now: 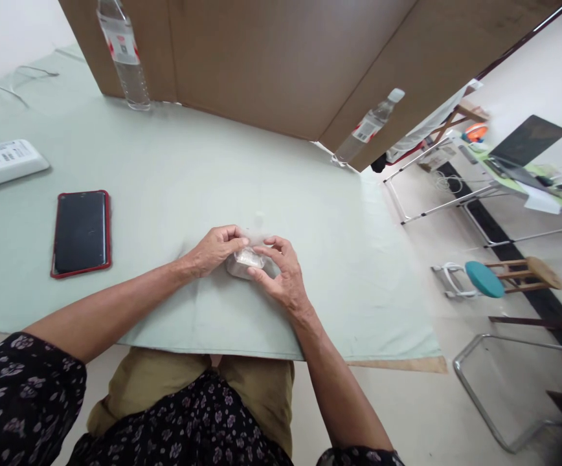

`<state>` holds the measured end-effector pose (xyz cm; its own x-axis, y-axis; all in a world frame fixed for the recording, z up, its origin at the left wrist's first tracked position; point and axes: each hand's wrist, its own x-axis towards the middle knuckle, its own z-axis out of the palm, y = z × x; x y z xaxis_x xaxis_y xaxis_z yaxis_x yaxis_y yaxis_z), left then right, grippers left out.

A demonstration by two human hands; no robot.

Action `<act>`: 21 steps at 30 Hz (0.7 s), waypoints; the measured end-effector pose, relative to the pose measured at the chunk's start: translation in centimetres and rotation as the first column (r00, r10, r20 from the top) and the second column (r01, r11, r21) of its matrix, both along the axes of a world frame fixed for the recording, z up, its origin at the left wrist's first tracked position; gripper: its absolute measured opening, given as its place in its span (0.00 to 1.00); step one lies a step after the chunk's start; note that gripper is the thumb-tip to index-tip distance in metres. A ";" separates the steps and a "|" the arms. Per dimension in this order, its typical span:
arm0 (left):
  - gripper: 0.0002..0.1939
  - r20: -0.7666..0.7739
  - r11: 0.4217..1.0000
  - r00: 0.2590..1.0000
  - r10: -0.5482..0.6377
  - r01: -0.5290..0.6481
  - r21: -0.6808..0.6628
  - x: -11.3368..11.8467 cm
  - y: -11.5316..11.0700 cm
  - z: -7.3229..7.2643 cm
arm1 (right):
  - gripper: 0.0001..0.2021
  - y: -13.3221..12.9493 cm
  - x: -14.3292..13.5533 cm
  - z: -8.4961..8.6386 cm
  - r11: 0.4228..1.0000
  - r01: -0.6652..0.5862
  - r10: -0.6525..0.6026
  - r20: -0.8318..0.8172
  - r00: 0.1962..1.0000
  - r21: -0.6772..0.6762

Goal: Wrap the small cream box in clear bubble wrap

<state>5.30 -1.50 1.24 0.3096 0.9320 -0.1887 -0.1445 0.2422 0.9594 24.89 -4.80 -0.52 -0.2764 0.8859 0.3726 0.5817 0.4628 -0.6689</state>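
Observation:
My left hand (215,249) and my right hand (281,275) meet over the near middle of a table covered in pale green cloth (174,175). Between their fingertips sits a small clear plastic packet (247,262), which both hands pinch. What the packet holds is too small to make out. Both forearms reach in from the front edge of the table.
A black phone in a red case (81,232) lies to the left. A white flat box (2,163) sits at the far left. Two clear water bottles (125,55) (366,126) stand by a brown board. A teal stool (485,278) and metal frames stand on the floor to the right.

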 end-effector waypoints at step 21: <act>0.46 0.078 0.971 0.968 -0.238 0.240 -0.014 -0.8 0.3 -0.7 | 0.40 0.4 -0.7 -1.5 0.932 0.007 -0.183 -0.454 0.872 -0.363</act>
<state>4.53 -1.22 0.54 0.5367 0.8251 -0.1767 -0.1510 0.3000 0.9419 24.22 -4.40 -2.02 -0.0525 0.9929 0.1067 0.1830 0.1146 -0.9764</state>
